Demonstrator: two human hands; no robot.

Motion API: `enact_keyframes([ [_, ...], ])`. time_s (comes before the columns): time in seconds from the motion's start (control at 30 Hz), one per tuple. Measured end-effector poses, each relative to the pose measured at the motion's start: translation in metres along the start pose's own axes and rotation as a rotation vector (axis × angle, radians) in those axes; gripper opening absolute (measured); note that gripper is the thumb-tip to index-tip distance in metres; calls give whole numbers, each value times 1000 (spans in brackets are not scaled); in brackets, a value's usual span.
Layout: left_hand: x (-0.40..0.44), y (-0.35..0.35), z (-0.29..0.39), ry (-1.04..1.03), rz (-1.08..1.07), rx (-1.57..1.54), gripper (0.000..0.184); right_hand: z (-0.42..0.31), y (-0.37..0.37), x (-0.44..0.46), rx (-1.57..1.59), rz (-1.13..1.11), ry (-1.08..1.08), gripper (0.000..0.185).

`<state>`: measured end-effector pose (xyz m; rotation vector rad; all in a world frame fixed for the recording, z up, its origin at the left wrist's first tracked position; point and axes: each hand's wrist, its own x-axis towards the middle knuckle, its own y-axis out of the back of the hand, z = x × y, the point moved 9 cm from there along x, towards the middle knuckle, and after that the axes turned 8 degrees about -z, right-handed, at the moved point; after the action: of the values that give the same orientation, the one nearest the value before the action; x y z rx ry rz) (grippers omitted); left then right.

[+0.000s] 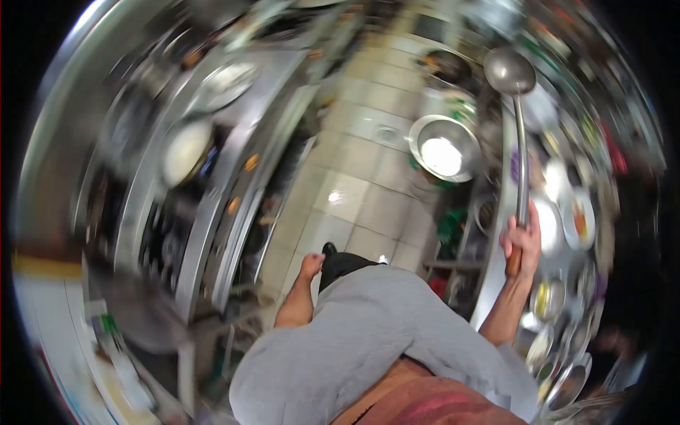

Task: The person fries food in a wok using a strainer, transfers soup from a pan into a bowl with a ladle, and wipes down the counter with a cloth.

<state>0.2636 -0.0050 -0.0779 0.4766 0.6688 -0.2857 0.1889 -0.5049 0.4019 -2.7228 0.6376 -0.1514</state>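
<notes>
My right hand (523,237) is wrapped round the wooden-ended handle of a long metal ladle (523,142). The ladle's round bowl points away from me, over the right-hand side of the aisle. Below it, a wide metal basin (419,138) stands low down, with a bright shine inside. My left hand (312,265) hangs beside my body above the tiled floor, its fingers curled in, and nothing shows in it. A dark shoe lies just beyond that hand.
A steel cooking range (244,142) with a pan of pale contents (188,152) runs along the left. On the right, a counter carries several plates and bowls, including a plate with orange food (581,219). Tiled floor (347,195) lies between them. Much is blurred.
</notes>
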Motion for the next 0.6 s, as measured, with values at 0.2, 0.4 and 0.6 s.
enact_keyframes([
  [0.2, -17, 62, -19, 150, 127, -399, 28, 102, -198, 30, -14, -547, -339, 76],
  [0.4, 2, 152, -28, 130, 264, -833, 44, 182, -380, 44, -495, -1017, -368, 72],
  [0.6, 27, 237, 0, 19, 328, -1002, 75, 248, -518, 76, -907, -1233, -62, 71],
])
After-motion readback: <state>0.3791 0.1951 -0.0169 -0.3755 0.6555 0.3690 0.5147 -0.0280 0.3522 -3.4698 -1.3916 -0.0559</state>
